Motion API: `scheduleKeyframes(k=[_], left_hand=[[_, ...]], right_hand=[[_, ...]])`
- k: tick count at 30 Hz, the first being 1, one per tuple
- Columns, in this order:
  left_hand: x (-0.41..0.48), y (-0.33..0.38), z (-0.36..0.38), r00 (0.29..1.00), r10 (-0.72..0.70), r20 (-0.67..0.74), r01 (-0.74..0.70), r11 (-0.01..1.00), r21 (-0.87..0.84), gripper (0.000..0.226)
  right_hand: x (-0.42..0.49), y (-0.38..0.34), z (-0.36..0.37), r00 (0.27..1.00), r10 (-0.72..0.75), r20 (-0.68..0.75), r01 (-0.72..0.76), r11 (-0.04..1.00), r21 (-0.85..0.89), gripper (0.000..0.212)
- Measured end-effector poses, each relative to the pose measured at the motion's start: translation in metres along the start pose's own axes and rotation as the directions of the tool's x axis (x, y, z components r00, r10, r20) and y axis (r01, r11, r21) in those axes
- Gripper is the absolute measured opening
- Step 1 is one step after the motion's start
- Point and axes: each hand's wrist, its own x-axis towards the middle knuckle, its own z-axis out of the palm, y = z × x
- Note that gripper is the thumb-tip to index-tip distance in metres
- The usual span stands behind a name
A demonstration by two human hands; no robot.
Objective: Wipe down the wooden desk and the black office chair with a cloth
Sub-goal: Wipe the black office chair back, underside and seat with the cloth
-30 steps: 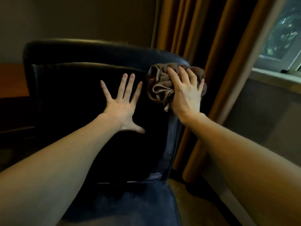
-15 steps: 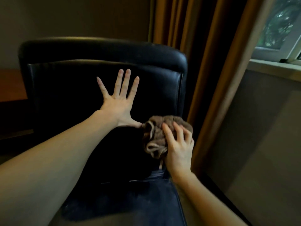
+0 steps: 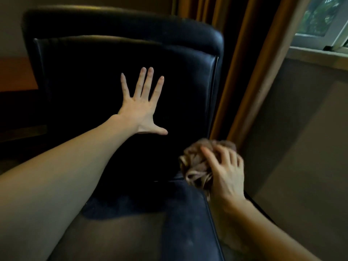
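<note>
Chair [image 3: 188, 91]: black, padded, its backrest filling the view ahead of both hands, the seat below them. A strip of wooden tabletop [image 3: 17, 74] shows past the backrest's left edge, well apart from either hand. Brown curtains [image 3: 243, 72] hang just beyond the backrest's right edge.

Left hand [image 3: 140, 110]: flat against the middle of the backrest, fingers [image 3: 150, 81] straight and spread wide, thumb out to the side, holding nothing. It appears to brace the chair.

Right hand [image 3: 226, 176]: at the lower right corner of the backrest, where backrest meets seat. Its fingers [image 3: 209, 159] are curled over a bunched brown cloth [image 3: 195, 166] and grip it; the cloth lies under and ahead of the fingertips, against the chair. This area is blurred, so exact contact cannot be confirmed.

Risks, in my judgement: the cloth is wadded, so little of it meets the surface and patches may be missed, especially the seam. A loose fold could catch in the gap there. The chair may roll or swivel if the bracing hand lifts.
</note>
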Motion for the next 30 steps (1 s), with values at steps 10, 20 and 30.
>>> scheduleKeyframes(k=[10, 20, 30], left_hand=[[-0.049, 0.005, 0.079, 0.922, 0.071, -0.381, -0.084, 0.996, -0.016, 0.120], [-0.087, 0.024, 0.200, 0.859, 0.090, -0.504, -0.066, 0.996, 0.065, 0.105], [-0.082, 0.017, 0.208, 0.849, 0.106, -0.517, -0.040, 0.990, 0.137, 0.107]], right_hand=[[0.042, -0.057, 0.053, 0.947, 0.270, -0.174, -0.252, 0.961, 0.116, 0.072], [0.008, -0.058, 0.136, 0.866, 0.223, -0.448, -0.200, 0.975, 0.098, 0.076], [-0.057, -0.034, 0.167, 0.973, 0.122, 0.196, -0.131, 0.991, 0.035, 0.054]])
